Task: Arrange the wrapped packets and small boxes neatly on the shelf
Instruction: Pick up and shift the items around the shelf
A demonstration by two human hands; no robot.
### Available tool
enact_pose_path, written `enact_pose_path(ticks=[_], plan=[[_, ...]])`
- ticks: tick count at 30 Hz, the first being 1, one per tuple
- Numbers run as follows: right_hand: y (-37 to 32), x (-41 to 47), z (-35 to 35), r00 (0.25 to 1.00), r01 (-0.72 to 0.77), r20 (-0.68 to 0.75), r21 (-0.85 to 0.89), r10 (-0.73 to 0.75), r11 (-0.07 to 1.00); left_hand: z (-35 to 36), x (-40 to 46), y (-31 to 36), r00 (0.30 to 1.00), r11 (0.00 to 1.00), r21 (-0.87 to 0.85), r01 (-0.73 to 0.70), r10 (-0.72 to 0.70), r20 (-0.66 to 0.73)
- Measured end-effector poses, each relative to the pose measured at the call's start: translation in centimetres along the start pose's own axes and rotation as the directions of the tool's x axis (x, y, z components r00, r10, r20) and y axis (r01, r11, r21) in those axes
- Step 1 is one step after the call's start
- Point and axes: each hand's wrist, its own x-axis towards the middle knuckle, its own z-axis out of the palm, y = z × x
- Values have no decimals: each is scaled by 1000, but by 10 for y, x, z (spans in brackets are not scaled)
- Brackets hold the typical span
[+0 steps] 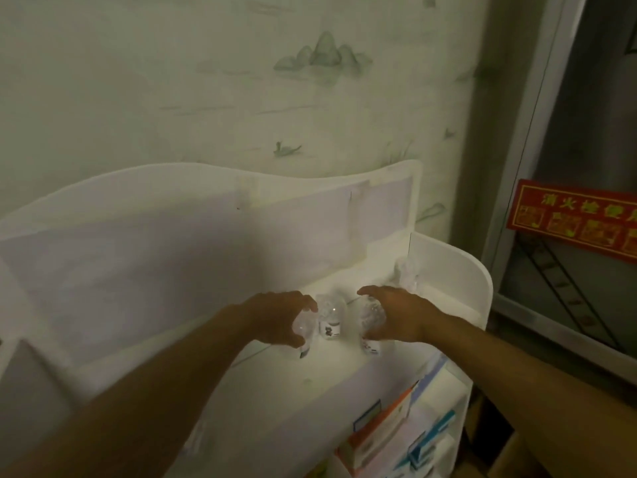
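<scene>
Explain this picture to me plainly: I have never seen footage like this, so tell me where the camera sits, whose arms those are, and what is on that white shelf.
There is only one picture, taken by a camera worn on a person's head, looking forward and down. No machine is involved; the two bare arms belong to that person.

They reach onto the top of a white shelf standing against a painted wall. The left hand curls around a clear wrapped packet. The right hand curves over another clear packet, though the blur hides how firmly it grips. A third packet stands between the hands, and a fourth sits farther back near the shelf's right side.

Below, small boxes stand in a lower compartment. A red sign hangs on the right.
</scene>
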Motion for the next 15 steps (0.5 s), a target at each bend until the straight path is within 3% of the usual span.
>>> enact_pose_path(ticks=[15], plan=[[-32, 61, 72, 924, 330, 188, 51, -334, 942, -5, -25, -20, 957, 957, -31, 290, -289, 27]])
